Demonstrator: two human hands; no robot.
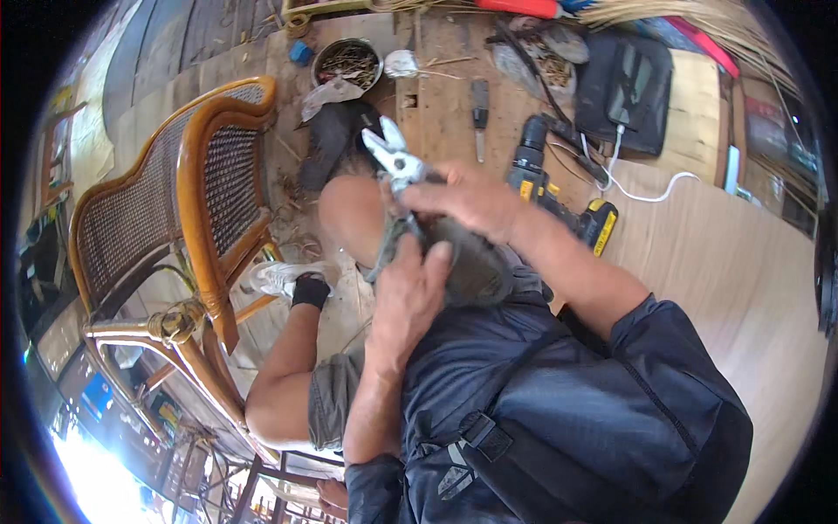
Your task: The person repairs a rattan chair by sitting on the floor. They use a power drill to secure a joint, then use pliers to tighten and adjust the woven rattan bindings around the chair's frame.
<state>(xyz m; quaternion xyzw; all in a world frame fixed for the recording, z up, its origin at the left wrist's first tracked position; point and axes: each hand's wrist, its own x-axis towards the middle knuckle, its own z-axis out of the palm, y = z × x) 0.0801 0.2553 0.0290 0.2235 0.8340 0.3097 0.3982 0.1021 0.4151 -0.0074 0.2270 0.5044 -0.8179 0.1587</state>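
My right hand (467,203) is wrapped round a pair of pliers (397,159), with their silver jaws parted and aimed up and to the left. Just below, my left hand (406,293) has its fingers drawn together close to the lower end of the pliers, over the shorts on my raised thigh. Whether those fingers grip a handle, cloth or something small is hidden. To the left stands a rattan armchair (220,175) with woven cane panels and a bent wooden frame, apart from both hands.
A metal bowl (347,65) of small bits stands on the plank floor. Right of it lie a dark-handled tool (479,113), a cordless drill (531,162), and a black pouch (650,113) with a phone (624,83) and white cable (663,194). Another person's hand (332,496) shows at the lower edge.
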